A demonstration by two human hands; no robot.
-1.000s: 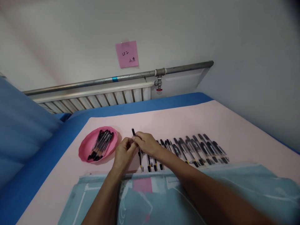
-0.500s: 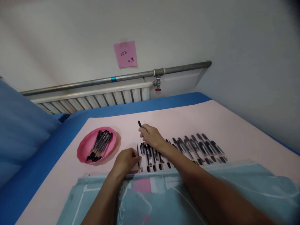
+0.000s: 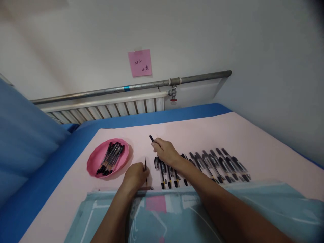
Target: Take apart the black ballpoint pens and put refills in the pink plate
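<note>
My left hand (image 3: 135, 176) is closed on a slim pen refill (image 3: 145, 163), its tip pointing away from me just above the pink sheet. To its right, my right hand (image 3: 165, 152) grips a dark pen part (image 3: 151, 138); its far end sticks out past the fingers, and I cannot tell whether it is a barrel or a cap. Under and beside the right wrist lie laid-out pen parts (image 3: 162, 175), with dark caps, clear barrels and refills in rows. More of these parts (image 3: 222, 163) stretch to the right, partly hidden by my right forearm.
A pink scalloped dish (image 3: 91, 165) at the left holds several black pens (image 3: 111, 158). The pink sheet (image 3: 192, 131) covers a blue surface (image 3: 202, 109). A light-blue patterned cloth (image 3: 113, 206) lies along the near edge. Behind are a radiator (image 3: 121, 109) and a pipe (image 3: 202, 77).
My left hand has closed on the refill and lifted and shifted it slightly left, away from the row. My right hand still grips the dark pen part. The view has tilted a little.
</note>
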